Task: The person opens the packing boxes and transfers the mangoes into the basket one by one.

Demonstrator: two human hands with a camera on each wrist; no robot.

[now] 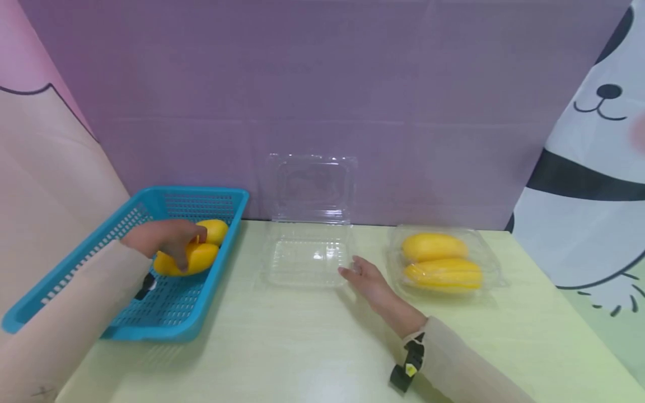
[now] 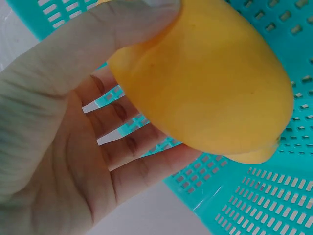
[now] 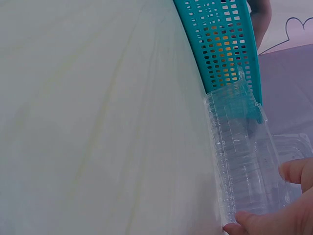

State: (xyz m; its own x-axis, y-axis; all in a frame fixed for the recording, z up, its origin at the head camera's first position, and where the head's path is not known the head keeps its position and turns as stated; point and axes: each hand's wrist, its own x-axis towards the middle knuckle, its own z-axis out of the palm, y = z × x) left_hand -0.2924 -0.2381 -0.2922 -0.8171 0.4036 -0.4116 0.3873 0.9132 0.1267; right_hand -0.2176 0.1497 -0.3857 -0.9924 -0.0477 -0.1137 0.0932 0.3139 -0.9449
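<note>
A yellow mango (image 2: 210,83) is gripped by my left hand (image 1: 168,238) inside the blue basket (image 1: 242,224); the left wrist view shows the thumb over its skin and the fingers spread beneath. Beside it in the basket lies another yellow mango (image 1: 214,230), partly covered in the left wrist view. My right hand (image 1: 370,285) holds the right edge of a clear plastic container (image 1: 302,263), thumb and a finger at its side wall in the right wrist view. The container stands with its lid (image 1: 314,187) raised at the back and nothing inside.
Right of my right hand sits a clear plastic container (image 1: 491,257) with two yellow fruits (image 1: 435,246) in it. The pale table (image 1: 282,347) meets a purple backdrop (image 1: 322,73) behind the containers. Printed cloth (image 1: 599,235) hangs at the right side.
</note>
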